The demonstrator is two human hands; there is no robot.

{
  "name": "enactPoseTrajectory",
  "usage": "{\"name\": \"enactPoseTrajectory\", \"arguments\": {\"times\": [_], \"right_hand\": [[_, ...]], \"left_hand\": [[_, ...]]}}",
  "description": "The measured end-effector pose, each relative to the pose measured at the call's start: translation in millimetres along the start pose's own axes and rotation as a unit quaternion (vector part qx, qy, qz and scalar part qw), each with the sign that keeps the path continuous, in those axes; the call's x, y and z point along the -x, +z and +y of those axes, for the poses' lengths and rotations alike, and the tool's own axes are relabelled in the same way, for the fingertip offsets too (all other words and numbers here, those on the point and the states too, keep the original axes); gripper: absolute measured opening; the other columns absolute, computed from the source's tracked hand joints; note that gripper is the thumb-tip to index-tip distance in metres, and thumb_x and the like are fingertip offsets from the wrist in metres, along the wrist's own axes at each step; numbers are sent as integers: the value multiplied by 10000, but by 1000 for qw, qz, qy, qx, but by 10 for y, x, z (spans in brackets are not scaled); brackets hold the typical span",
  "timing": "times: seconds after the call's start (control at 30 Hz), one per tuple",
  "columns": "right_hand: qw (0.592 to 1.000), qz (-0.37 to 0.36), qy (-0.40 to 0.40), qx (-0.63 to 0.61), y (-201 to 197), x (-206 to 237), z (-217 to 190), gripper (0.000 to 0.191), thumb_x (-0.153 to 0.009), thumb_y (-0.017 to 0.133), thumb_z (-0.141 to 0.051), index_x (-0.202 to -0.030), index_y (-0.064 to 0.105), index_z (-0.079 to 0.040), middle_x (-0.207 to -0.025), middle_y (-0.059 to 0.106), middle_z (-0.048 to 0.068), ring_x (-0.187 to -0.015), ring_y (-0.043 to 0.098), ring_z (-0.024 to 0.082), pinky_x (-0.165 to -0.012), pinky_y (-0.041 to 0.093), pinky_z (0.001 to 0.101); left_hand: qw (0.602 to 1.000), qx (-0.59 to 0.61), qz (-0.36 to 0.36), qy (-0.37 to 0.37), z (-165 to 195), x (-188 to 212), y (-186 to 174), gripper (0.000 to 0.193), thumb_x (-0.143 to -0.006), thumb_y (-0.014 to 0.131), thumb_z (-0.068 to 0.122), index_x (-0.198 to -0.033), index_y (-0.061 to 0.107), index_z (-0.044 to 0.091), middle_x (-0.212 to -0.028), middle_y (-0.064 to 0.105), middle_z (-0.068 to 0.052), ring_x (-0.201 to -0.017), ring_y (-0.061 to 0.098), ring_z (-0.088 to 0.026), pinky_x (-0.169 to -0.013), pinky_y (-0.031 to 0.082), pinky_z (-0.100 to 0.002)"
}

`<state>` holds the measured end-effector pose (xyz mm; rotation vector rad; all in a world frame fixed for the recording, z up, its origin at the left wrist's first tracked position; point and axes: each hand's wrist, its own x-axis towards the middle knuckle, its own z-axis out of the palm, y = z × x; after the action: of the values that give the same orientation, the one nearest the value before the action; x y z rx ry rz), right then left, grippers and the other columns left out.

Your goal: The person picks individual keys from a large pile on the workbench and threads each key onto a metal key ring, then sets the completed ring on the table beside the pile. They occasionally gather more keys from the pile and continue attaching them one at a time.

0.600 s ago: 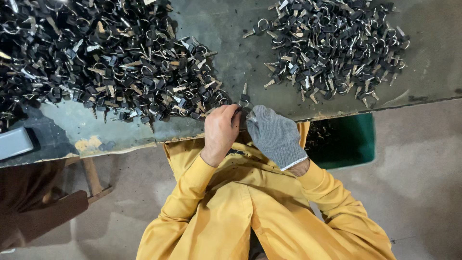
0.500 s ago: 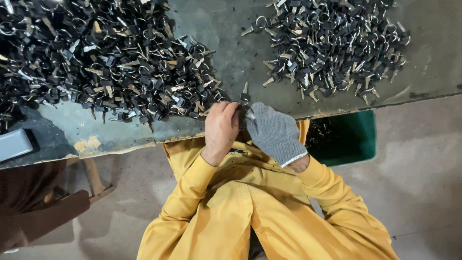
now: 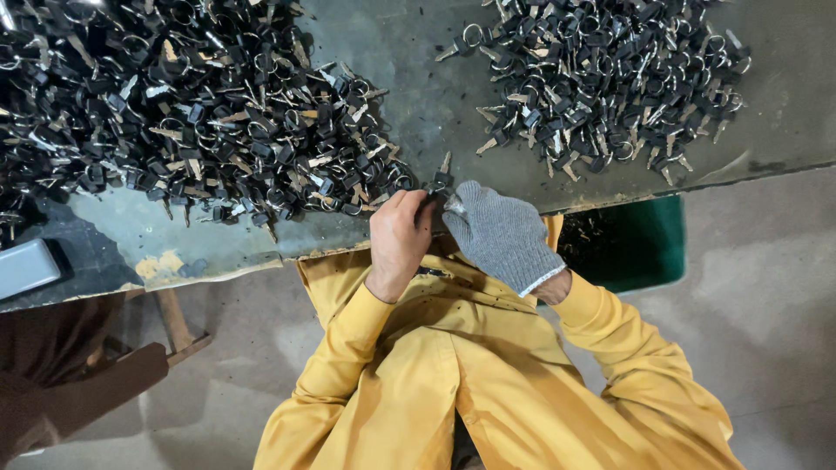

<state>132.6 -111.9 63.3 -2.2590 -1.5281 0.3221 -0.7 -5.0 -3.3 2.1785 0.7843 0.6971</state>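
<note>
The left hand [image 3: 399, 237] is bare, its fingers curled inward into a loose fist, knuckles toward the far side, the wrist bent slightly and the yellow-sleeved forearm running back and down to the near left. The right hand [image 3: 501, 233] wears a grey knitted glove and lies just beside the left, fingertips meeting it, with its yellow-sleeved forearm angling off to the near right. Both elbows are bent and held close to the body.

A person in yellow sleeves sits at a worn grey table [image 3: 418, 113]. The bare left hand [image 3: 399, 237] and the right hand [image 3: 501, 233] — in a grey knit glove — pinch one small key [image 3: 438, 181] together at the table's edge. A big pile of black keys [image 3: 174, 104] lies to the left, a smaller pile [image 3: 601, 78] to the right — a green bin [image 3: 636, 244] sits below.
</note>
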Motion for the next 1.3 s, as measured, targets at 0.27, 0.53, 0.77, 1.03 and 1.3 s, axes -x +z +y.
{"name": "enactPoseTrajectory", "arguments": {"times": [0.27,0.53,0.77,1.03,1.3], "right_hand": [[977,-66,-12,203,79,-68,-95,130,-916,618,-233,-948,587,-111,-725,660,92,-568,708,268,-430,523,421],[957,-15,-87,276,8,-43,-25,173,-949,607,-276,-922,566,-110,-710,596,50,-549,666,212,-431,492,383],[985,-85,-42,146,54,-116,41,155,-931,590,-235,-971,602,-87,-720,676,130,-604,699,312,-498,530,449],[989,-135,-45,30,-23,-182,178,265,-973,573,-306,-1001,595,-43,-692,692,195,-623,690,399,-538,529,523],[995,-25,-33,92,-7,46,-32,248,-977,628,-322,-930,578,-84,-688,634,137,-556,674,342,-471,510,458]], "left_hand": [[997,-14,-36,70,10,46,-39,237,-836,673,-47,-1068,645,-8,-891,597,-166,-844,620,-377,-743,514,-457],[997,-32,-56,37,2,-55,6,233,-826,639,-65,-1058,631,-40,-894,584,-195,-859,596,-407,-757,489,-493],[994,-61,-73,48,34,-17,25,200,-796,609,-69,-992,610,-31,-875,567,-194,-843,589,-404,-751,490,-496],[998,9,-36,46,-44,24,-16,151,-875,684,-4,-1021,658,24,-887,602,-160,-831,621,-381,-722,511,-465],[1000,20,-1,-8,41,13,-79,224,-889,733,16,-1106,680,30,-859,619,-161,-751,631,-386,-632,504,-462]]}}
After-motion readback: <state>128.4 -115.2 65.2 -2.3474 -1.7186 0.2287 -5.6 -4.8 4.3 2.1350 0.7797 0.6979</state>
